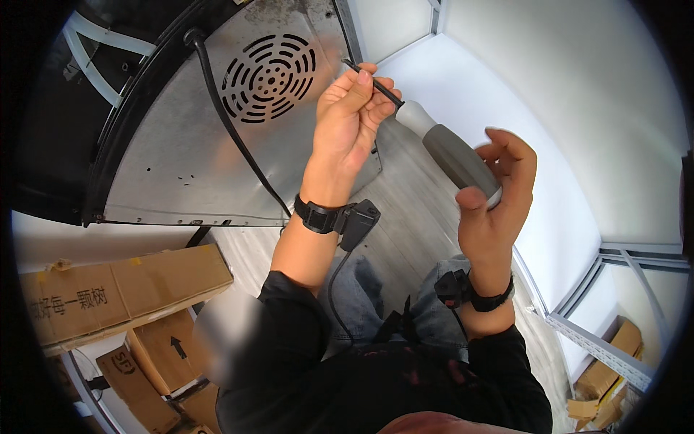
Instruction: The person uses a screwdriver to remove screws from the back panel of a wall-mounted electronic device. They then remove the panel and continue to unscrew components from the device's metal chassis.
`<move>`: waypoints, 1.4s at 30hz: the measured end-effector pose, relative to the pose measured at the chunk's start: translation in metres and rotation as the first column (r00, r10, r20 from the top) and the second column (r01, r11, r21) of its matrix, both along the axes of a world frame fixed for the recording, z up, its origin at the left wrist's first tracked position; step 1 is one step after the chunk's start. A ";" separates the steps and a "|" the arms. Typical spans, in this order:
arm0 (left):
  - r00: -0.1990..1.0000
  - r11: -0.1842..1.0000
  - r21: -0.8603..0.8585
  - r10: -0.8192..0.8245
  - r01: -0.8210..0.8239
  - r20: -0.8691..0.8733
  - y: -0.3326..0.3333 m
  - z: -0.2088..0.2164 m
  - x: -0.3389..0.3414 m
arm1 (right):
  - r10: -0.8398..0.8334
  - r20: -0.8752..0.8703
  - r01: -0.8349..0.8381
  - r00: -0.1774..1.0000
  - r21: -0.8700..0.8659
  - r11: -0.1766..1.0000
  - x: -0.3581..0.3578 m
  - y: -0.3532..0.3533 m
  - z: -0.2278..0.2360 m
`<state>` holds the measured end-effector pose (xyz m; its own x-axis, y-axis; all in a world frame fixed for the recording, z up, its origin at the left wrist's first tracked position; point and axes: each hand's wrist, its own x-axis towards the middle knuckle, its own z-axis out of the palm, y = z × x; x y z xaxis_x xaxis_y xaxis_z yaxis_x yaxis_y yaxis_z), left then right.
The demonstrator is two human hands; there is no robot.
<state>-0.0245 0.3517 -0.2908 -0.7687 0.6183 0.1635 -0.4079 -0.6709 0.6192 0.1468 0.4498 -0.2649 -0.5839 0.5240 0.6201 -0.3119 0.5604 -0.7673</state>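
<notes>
A screwdriver with a grey handle and a dark shaft slants across the space in front of me, its tip up and to the left. The fingers of my left hand pinch the shaft close to the tip. That tip meets the right edge of a metal panel, where a fastener is too small to make out. At the butt of the handle is my right hand, thumb on one side and curled fingers on the other.
Round vent slots pierce the panel, and a black cable hangs across it. Cardboard boxes are stacked at lower left. White panels with a metal frame stand at right, by a torn carton. Below lies wood-look floor.
</notes>
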 end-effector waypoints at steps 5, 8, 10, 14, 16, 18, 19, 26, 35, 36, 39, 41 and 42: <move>0.998 0.992 -0.102 0.070 -0.069 0.000 0.002 0.008 0.007 | -0.127 -0.029 0.130 0.992 0.242 0.961 -0.001 0.005 -0.001; 0.999 0.997 -0.073 -0.041 0.038 -0.030 -0.001 0.002 0.007 | -0.086 -0.074 0.102 0.993 0.243 0.965 -0.003 0.004 0.002; 0.998 0.996 -0.078 -0.052 0.049 -0.046 0.001 -0.001 0.008 | -0.075 -0.067 0.091 0.995 0.290 0.953 -0.004 0.006 -0.002; 0.997 0.991 -0.131 -0.031 0.021 -0.069 0.002 -0.001 0.008 | -0.073 -0.029 0.077 0.997 0.150 0.986 -0.004 0.004 0.002; 0.995 0.994 -0.112 -0.024 0.013 -0.093 0.004 0.000 0.009 | -0.023 0.094 0.023 0.995 0.005 1.000 0.005 0.004 0.006; 0.994 0.994 -0.108 -0.018 0.007 -0.104 0.005 0.001 0.011 | -0.064 0.092 0.059 0.994 0.050 0.997 0.003 0.006 0.001; 0.995 0.993 -0.117 -0.017 0.005 -0.103 0.005 0.002 0.011 | -0.097 0.090 0.091 0.991 0.065 0.994 0.002 0.003 -0.001; 0.926 0.944 -0.126 -0.325 0.305 -0.190 -0.003 -0.001 0.016 | -0.050 -0.053 0.063 0.997 0.272 0.960 0.000 0.005 0.002; 0.968 0.975 -0.096 -0.211 0.199 -0.135 0.008 0.007 0.030 | -0.003 0.169 0.040 0.986 -0.212 0.976 0.007 0.001 0.013; 0.959 0.968 -0.067 -0.248 0.240 -0.139 0.008 0.006 0.029 | -0.005 0.195 0.051 0.981 -0.232 0.971 0.007 0.000 0.012; 0.921 0.936 -0.035 -0.351 0.350 -0.168 0.003 0.001 0.023 | -0.091 0.063 0.084 0.994 0.112 0.990 0.002 0.002 0.006; 0.891 0.912 -0.076 -0.409 0.402 -0.197 0.000 -0.002 0.022 | -0.083 -0.056 0.096 0.995 0.294 0.951 -0.001 0.008 0.006; 0.894 0.917 -0.096 -0.398 0.386 -0.206 -0.002 -0.001 0.021 | -0.078 -0.100 0.108 0.992 0.343 0.933 -0.002 0.009 0.005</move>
<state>-0.0030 0.3500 -0.2919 -0.4113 0.8741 0.2583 -0.4828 -0.4493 0.7517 0.1451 0.4589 -0.2596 -0.4815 0.3166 0.8172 -0.2997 0.8168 -0.4930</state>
